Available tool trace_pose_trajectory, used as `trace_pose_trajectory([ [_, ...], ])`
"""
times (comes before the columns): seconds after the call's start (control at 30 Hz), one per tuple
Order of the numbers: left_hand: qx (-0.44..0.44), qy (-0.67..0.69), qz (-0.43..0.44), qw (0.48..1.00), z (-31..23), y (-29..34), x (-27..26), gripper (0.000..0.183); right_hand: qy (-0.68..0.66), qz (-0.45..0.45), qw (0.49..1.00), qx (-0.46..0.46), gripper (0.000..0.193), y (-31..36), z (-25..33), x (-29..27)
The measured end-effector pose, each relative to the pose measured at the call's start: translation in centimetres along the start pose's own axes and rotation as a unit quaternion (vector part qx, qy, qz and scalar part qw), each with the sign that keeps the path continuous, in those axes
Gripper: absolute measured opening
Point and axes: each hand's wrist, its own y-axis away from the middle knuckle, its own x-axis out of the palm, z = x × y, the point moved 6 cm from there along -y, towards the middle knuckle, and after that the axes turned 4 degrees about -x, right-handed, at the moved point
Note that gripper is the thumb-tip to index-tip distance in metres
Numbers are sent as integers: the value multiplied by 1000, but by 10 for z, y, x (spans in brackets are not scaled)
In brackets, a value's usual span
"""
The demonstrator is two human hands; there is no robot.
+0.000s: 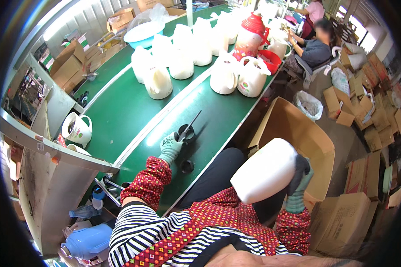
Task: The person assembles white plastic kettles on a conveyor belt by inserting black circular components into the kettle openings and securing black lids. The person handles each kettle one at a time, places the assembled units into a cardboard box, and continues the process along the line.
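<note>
My left hand (171, 146), in a grey-green glove, is over the green belt table, fingers closed at the near end of a thin grey rod-like tool (192, 120). The tool slants up and away across a round black cup-like part (186, 132) by my fingertips. A second small black round part (187, 166) lies closer to me. In my gloved right hand (301, 178), a smooth white jug body (265, 170) is held tilted above my lap, gripped at its right end. The right fingertips are partly hidden behind it.
Several white jugs stand farther along the green table (113, 129), beside a red patterned thermos (250, 38) and red basin (270, 61). An open cardboard box (298, 133) sits at my right. A metal-edged frame (58, 151) borders the left. A co-worker (316, 49) sits beyond.
</note>
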Motion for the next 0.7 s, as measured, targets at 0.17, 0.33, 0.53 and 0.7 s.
trace_pose_trajectory([
  [0.17,222,304,96,921,-71,62,-61,74,-360,56,913,183,60,7,-8,60],
  [0.33,306,494,291,760,-88,153,-124,71,-486,205,774,351,71,39,13,176],
  [0.53,16,680,185,709,5,99,-158,42,-354,154,851,356,64,50,-3,216],
  [0.7,-32,645,-94,757,82,-16,-181,21,-332,136,880,312,41,51,-18,152],
])
